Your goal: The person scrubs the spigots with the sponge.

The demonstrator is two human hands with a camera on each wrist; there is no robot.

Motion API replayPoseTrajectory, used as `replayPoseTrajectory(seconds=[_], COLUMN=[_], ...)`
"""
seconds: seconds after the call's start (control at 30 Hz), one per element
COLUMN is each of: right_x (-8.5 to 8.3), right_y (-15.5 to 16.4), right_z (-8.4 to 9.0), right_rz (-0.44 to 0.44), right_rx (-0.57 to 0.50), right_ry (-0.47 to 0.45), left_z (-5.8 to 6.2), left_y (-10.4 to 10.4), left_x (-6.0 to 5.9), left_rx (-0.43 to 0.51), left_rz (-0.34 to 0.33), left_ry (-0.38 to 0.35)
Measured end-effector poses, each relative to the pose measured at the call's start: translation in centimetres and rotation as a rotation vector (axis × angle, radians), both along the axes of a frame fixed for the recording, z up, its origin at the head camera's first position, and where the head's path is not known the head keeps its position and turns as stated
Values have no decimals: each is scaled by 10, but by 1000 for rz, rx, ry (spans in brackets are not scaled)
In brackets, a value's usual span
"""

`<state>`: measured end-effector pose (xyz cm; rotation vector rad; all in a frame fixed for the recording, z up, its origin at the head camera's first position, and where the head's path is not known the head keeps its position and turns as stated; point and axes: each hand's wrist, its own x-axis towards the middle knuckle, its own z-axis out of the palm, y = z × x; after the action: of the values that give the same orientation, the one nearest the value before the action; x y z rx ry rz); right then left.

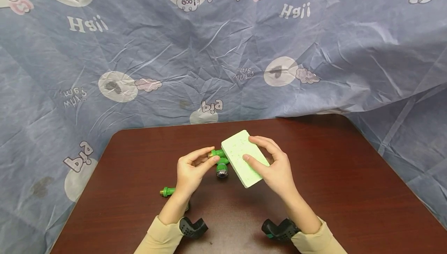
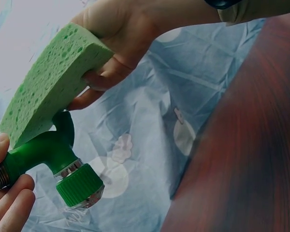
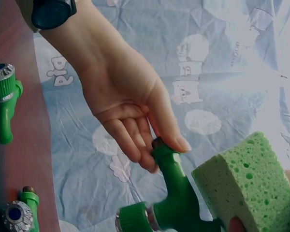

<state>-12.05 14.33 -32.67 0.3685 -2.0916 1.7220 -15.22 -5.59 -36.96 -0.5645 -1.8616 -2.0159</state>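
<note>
I see a dark red-brown table (image 1: 331, 176) filling the lower half of my head view. A creased blue-grey cloth (image 1: 223, 52) hangs behind it at 12 o'clock and falls past its edges at 9 and 3 o'clock. The cloth carries white discs, pink clouds, cartoon pigs and words such as "Hgii". At about 7 o'clock on the table lies a green tap (image 1: 167, 191), brass end towards 9 o'clock. My right wrist view shows an upper tap (image 3: 5, 101) at 9 o'clock and a lower tap (image 3: 21, 210) at 7 o'clock, its chrome-rimmed end facing the camera. I cannot tell which one matches the head view.
</note>
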Motion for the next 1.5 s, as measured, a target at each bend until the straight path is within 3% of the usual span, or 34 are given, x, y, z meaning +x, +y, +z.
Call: replayPoseTrajectory(seconds=[0.27,0.5,0.7,0.87,1.13,1.5], right_x=[-5,-2,2,-6,-13,-17], right_y=[11,7,1,9,23,34], right_z=[3,2,0,-12,-14,-10], right_rz=[-46,-17,53,99,103,73], right_rx=[-98,-76,-24,-70,-192,-242], right_ry=[-23,-28,-39,-44,-15,-40], left_z=[-16,-25,-26,-25,-20,-14], left_y=[-5,-2,-2,-8,-20,-37], left_x=[-12,-14,-15,-18,-21,-24], left_rx=[31,25,36,90,101,93], left_rz=[28,-45,-66,-99,-66,-71], left_ry=[-1,17,2,-25,-48,-103])
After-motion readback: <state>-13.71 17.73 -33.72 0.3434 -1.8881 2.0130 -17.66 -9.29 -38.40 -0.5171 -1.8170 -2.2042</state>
